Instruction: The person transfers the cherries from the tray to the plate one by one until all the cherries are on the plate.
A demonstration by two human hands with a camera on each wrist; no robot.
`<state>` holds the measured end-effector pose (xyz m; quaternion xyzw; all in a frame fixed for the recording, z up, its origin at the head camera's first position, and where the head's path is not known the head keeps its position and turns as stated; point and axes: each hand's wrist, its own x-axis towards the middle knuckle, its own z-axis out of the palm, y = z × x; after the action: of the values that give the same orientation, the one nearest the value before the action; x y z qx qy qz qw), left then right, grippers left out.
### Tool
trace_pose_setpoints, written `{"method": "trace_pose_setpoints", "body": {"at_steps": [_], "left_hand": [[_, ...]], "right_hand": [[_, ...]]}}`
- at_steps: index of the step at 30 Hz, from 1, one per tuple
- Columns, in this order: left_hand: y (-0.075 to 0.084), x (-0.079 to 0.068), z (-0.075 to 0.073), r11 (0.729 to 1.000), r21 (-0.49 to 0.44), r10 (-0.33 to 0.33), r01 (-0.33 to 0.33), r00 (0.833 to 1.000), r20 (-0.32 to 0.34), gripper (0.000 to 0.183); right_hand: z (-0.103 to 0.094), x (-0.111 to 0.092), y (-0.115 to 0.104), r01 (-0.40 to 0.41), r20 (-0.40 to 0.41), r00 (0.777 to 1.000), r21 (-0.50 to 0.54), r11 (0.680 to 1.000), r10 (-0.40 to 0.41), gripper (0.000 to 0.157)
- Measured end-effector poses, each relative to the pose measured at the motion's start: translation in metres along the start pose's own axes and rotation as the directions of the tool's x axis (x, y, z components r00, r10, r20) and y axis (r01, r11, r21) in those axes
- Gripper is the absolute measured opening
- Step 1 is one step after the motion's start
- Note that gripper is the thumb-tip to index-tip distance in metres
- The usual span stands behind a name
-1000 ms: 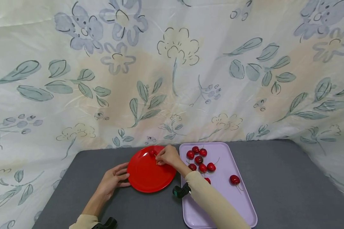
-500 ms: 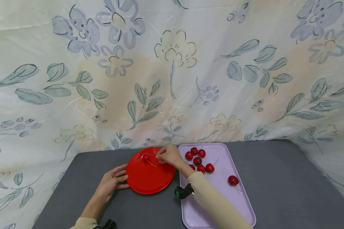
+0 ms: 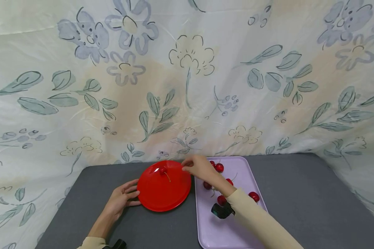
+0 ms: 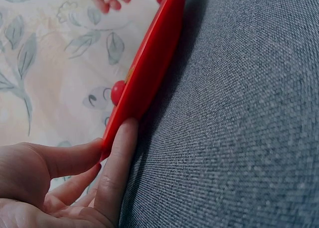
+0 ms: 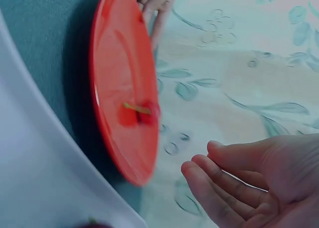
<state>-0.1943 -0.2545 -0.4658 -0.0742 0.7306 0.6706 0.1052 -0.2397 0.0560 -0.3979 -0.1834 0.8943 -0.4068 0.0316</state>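
My left hand (image 3: 119, 197) holds the left rim of a round red plate (image 3: 162, 200); in the left wrist view its thumb (image 4: 75, 158) lies at the upper rim and a finger (image 4: 117, 158) runs under the plate. One red cherry (image 3: 163, 170) with its stem rests toward the back of the plate. My right hand (image 3: 202, 168) hovers between the plate and a lilac tray (image 3: 215, 228), its fingers loosely bent. Nothing is between those fingers (image 5: 199, 180) in the right wrist view.
Several cherries lie in the tray, among them one near the back (image 3: 219, 167) and one by the right edge (image 3: 254, 196); my right forearm hides others. A grey cloth (image 3: 162, 231) covers the table, with a floral curtain (image 3: 187, 86) behind.
My right hand has let go of the cherry's stem, leaving the cherry on the plate, and has moved right toward the tray. The cherry rolled slightly. My left hand stays at the rim.
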Motion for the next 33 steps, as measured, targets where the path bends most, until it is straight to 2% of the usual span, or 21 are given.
{"method": "trace_pose_setpoints", "body": {"at_steps": [4, 7, 13, 16, 20, 25, 33], "left_hand": [[0.000, 0.001, 0.000, 1.000, 0.001, 0.001, -0.001, 1.000, -0.004, 0.052], [-0.001, 0.000, 0.002, 1.000, 0.002, 0.002, -0.002, 1.000, -0.007, 0.052], [-0.003, -0.002, 0.003, 1.000, -0.006, 0.007, -0.007, 1.000, -0.008, 0.052], [-0.003, -0.003, 0.003, 1.000, -0.006, 0.008, -0.008, 1.000, -0.017, 0.051], [-0.003, -0.004, 0.003, 1.000, -0.006, 0.009, -0.009, 1.000, -0.018, 0.052], [-0.003, -0.004, 0.004, 1.000, -0.008, 0.005, -0.005, 1.000, -0.024, 0.052], [-0.004, -0.007, 0.005, 1.000, -0.012, 0.005, -0.005, 0.999, -0.038, 0.052]], "right_hand": [[-0.022, -0.011, 0.005, -0.001, -0.028, 1.000, -0.011, 1.000, 0.001, 0.017], [-0.041, -0.021, 0.011, -0.004, -0.050, 0.999, -0.059, 0.998, 0.002, 0.017], [-0.073, -0.039, 0.036, -0.053, -0.075, 0.996, -0.164, 0.985, 0.041, 0.018], [-0.086, -0.049, 0.050, -0.048, -0.064, 0.997, -0.208, 0.977, 0.035, 0.018], [-0.102, -0.061, 0.067, -0.046, -0.021, 0.999, -0.211, 0.976, 0.043, 0.022], [-0.112, -0.072, 0.085, -0.035, 0.027, 0.999, -0.187, 0.982, 0.040, 0.025], [-0.112, -0.079, 0.103, -0.012, 0.069, 0.997, -0.147, 0.989, 0.023, 0.025]]}}
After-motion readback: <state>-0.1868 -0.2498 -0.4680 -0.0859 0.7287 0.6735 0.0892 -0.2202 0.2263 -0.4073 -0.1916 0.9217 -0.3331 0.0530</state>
